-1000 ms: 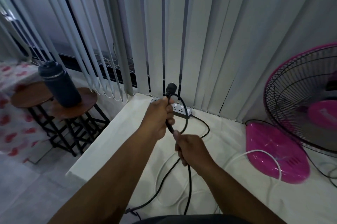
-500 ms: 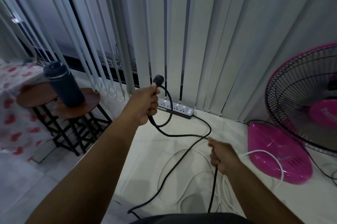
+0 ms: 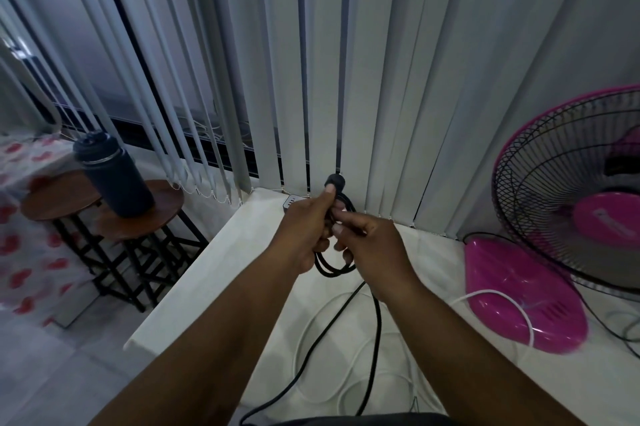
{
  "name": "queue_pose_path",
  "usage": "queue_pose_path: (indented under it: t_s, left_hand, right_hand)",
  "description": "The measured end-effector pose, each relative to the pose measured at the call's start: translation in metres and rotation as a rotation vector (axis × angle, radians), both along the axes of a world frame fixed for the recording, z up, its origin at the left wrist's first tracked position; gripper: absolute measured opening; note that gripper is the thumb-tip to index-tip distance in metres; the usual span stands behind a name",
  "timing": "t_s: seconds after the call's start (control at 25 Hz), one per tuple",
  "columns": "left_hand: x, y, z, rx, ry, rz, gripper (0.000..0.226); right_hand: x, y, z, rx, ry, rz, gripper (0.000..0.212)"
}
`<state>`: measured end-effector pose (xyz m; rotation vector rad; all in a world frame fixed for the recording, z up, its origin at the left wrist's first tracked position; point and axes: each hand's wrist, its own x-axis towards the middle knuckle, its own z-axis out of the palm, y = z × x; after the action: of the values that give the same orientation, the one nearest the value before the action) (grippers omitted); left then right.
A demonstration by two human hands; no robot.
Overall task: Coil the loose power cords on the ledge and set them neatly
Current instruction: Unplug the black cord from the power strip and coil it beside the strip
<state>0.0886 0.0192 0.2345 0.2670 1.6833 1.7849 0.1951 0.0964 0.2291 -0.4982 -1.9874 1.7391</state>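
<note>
Pale grey vertical slat blinds hang along the back edge of the white ledge and past its left end. Pink pedestal fan with black wire cage stands at the ledge's right end, its glossy pink base flat on the surface; a thin dark lead loops off the base toward the right edge. Left of the ledge, off it, two round brown wooden stools on black metal legs stand side by side, a dark navy insulated bottle upright where they meet; red-and-white patterned cloth behind them. Both forearms reach in from the near edge, meeting above the ledge's back-left part. Left hand has its fingers curled tight round a small coil of the black power cord, thumb up along the round black plug that sticks out above the fist. Right hand is just beside it, touching; its fingers are curled in and pinching a strand of the same cord at the coil. Two loops hang below the hands; from there the black cord trails back across the ledge to the near edge. A white cord lies in loose loops on the ledge under and right of it. A grey power strip sits at the back edge, mostly hidden behind the left hand.
</note>
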Motion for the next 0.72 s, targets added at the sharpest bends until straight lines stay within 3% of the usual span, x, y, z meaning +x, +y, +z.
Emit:
queue_pose_path:
  t_s: [0.12,0.28,0.44,0.52,0.6,0.72]
  left_hand:
    - [0.0,0.003,0.001,-0.034,0.008,0.038,0.035]
    - [-0.023,-0.006,0.016,0.174,-0.193,0.154,0.03]
    - [-0.057,-0.025,0.032,0.288,-0.187,0.148,0.03]
    - [-0.062,-0.026,0.033,0.295,-0.162,0.14,0.03]
    - [-0.061,-0.023,0.032,0.283,-0.13,0.123,0.028]
    - [-0.053,-0.016,0.027,0.212,-0.076,0.059,0.024]
  right_hand:
    - [0.004,-0.003,-0.019,0.033,0.008,-0.059,0.005]
    - [0.026,0.002,-0.086,-0.136,-0.162,0.197,0.036]
    - [0.067,0.023,-0.158,-0.509,-0.357,0.268,0.049]
    - [0.076,0.032,-0.174,-0.552,-0.421,0.273,0.049]
    - [0.072,0.04,-0.173,-0.482,-0.485,0.223,0.048]
    - [0.05,0.067,-0.147,-0.355,-0.586,-0.127,0.045]
